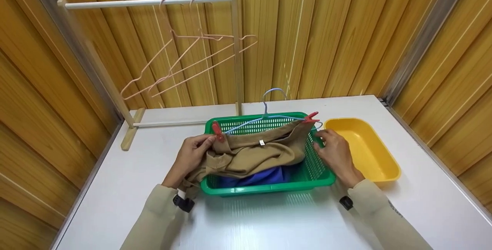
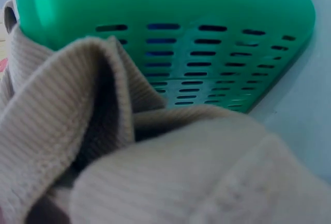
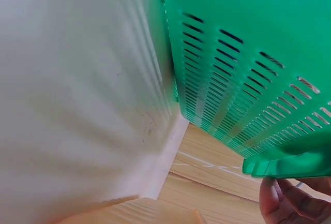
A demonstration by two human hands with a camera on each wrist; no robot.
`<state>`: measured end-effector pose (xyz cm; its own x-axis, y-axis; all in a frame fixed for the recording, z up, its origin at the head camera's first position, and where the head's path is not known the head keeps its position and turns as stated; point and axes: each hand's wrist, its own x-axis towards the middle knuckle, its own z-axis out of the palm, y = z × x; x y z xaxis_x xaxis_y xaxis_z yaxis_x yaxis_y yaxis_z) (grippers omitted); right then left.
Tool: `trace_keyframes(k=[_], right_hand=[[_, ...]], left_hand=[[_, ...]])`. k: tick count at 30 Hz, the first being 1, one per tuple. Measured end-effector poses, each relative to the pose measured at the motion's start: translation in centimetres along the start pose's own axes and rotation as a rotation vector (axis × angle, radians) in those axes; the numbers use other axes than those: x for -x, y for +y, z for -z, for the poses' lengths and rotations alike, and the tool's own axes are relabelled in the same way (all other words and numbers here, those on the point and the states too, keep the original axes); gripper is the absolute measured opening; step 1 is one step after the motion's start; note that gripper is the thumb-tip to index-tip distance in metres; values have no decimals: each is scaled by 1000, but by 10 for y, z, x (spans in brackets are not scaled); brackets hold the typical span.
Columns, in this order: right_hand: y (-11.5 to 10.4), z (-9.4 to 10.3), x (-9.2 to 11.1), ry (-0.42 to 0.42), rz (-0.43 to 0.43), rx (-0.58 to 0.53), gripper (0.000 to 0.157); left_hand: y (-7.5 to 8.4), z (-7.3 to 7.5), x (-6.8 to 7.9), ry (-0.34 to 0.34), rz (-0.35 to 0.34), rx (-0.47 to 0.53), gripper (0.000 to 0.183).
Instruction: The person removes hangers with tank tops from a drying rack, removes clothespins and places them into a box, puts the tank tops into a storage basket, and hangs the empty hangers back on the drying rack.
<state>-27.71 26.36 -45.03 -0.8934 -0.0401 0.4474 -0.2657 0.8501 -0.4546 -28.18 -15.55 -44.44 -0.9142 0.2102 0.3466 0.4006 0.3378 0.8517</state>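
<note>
Brown pants (image 1: 265, 156) lie over the green basket (image 1: 269, 188), their waistband fastened to a blue wire hanger (image 1: 246, 124) by a red clothespin (image 1: 217, 131) at the left and another red clothespin (image 1: 311, 118) at the right. My left hand (image 1: 193, 156) pinches the waistband's left end, just below the clothespin. At the basket's right rim, my right hand (image 1: 335, 153) has loosely bent fingers with nothing visible between them. Blue cloth (image 1: 253, 177) shows beneath the pants inside the basket. Ribbed cloth (image 2: 170, 172) hides the left hand in the left wrist view.
A yellow tub (image 1: 369, 154) stands right of the basket on the white table (image 1: 115, 188). Behind at the left, a rack with a white rail (image 1: 115, 4) carries pink hangers (image 1: 184, 74). Wood-look panels (image 1: 326, 42) enclose the table's back and sides.
</note>
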Motion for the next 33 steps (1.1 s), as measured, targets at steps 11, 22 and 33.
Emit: trace_keyframes(k=[11, 22, 33], right_hand=[[-16, 22, -8, 212, 134, -47, 12], [-19, 40, -39, 112, 309, -60, 37], [-16, 40, -45, 30, 271, -53, 35]], left_hand=[[34, 4, 7, 15, 24, 7, 21], [34, 2, 6, 7, 11, 9, 21], [32, 1, 6, 28, 2, 17, 20]])
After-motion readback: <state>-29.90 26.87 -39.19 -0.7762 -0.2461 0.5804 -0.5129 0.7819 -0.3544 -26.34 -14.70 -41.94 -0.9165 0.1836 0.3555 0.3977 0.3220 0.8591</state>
